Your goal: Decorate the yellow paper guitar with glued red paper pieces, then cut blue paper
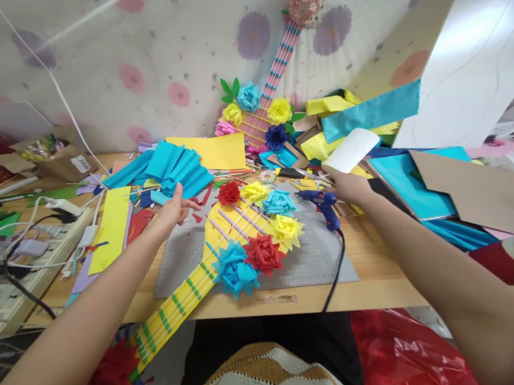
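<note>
A yellow paper guitar [218, 231] with green-banded neck, purple strips and crepe-paper flowers in red, blue and yellow lies on the grey cutting mat [174, 270], its neck reaching past the table's front edge. My left hand [175, 212] hovers at the mat's upper left, thumb and forefinger spread and nothing in it, by the blue crepe paper [173, 169]. My right hand [348, 188] reaches among the paper pieces beyond the blue glue gun [327, 205], close to a white card [354, 150] and scissors [313, 177]. Its fingertips are mostly hidden.
A pink flowered guitar [279, 66] leans against the wall. Power strips [28, 281] with cables line the left side, beside a yellow sheet [111, 230]. Brown cardboard [479, 187] and a paper cup [511, 258] are at right. The glue gun's cord [338, 269] hangs over the front edge.
</note>
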Tool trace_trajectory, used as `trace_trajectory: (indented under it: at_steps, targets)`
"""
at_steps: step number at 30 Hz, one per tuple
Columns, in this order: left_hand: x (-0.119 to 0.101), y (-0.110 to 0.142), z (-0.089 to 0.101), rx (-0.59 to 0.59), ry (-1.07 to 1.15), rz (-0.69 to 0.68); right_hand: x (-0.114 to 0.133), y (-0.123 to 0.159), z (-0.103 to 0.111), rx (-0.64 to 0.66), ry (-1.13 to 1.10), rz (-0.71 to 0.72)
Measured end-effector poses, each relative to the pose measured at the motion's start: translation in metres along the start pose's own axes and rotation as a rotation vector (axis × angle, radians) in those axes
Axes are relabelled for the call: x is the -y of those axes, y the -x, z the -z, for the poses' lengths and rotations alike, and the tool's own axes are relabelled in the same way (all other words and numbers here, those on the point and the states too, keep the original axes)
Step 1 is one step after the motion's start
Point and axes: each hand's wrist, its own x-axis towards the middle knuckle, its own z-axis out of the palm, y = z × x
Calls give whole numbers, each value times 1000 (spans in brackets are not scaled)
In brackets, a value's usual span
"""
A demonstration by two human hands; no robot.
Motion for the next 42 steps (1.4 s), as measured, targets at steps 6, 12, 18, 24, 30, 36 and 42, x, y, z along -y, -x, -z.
trace_trajectory:
  at_steps: [6,12,18,24,30,36,42]
  targets:
    - [-5,13,-6,-77,-94,64,3,-2,-14,42,6,29]
    - [-1,7,-14,-69,-298,-40,-3,-6,-20,121,-41,31]
    - [5,-10,-17,-69,-101,-92,-1,-5,9,-58,-115,9]
    - [-15,-10,-26,-206,-379,-98,72,18,55,-225,-387,188]
    - [-10,-28,-45,-173,-151,-139,153,3,64,-27,-620,468]
    - [-16,-37,-64,-92,262,112,196,-31,59,157,-624,532]
    - [-22,-43,-73,-91,339,108,205,-39,60,243,-512,494]
